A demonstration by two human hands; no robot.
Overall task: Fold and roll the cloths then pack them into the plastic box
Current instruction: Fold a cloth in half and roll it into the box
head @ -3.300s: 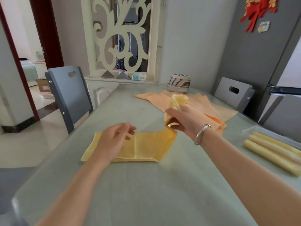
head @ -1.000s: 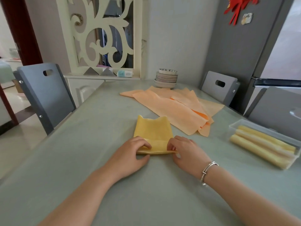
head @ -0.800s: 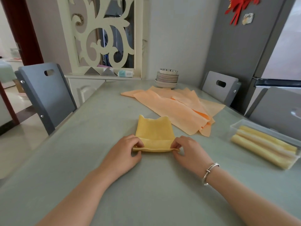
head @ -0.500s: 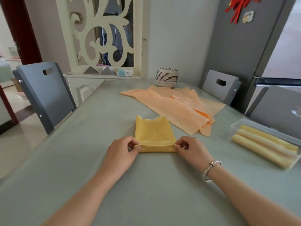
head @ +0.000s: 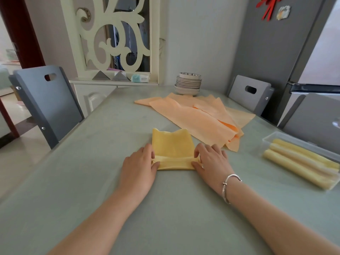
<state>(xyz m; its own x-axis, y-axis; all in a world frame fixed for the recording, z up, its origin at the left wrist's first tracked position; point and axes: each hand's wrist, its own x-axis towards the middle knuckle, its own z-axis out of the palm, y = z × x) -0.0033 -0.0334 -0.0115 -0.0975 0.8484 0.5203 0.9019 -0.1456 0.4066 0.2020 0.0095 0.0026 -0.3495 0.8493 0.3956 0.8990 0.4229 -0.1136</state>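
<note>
- The yellow cloth [head: 173, 147] lies folded on the bench [head: 110, 181] at the centre of the frame, its near edge turned over into the start of a roll.
- The left hand [head: 139, 170] pinches the left end of that rolled edge between thumb and curled fingers; the right hand [head: 211, 162] pinches the right end the same way.
- The plastic box [head: 272, 139] sits at the right edge of the frame with three rolled cloths [head: 299, 162] lying side by side in it; the roll in hand is well apart from it.
- A pile of orange cloths [head: 193, 115] lies above centre, just beyond the yellow one, waiting to be folded.
- Risk: if one hand rolls faster than the other, the roll will probably skew into a cone and fit badly beside the straight ones in the box.
- Risk: a loose first turn would likely leave a slack, fat roll that may spring open when let go.
- Risk: the far corners of the cloth stick up unevenly, so the layers may slip apart as the roll reaches them.
- Risk: rolling forward could catch the nearest orange cloth, which lies close to the yellow one's right corner.
</note>
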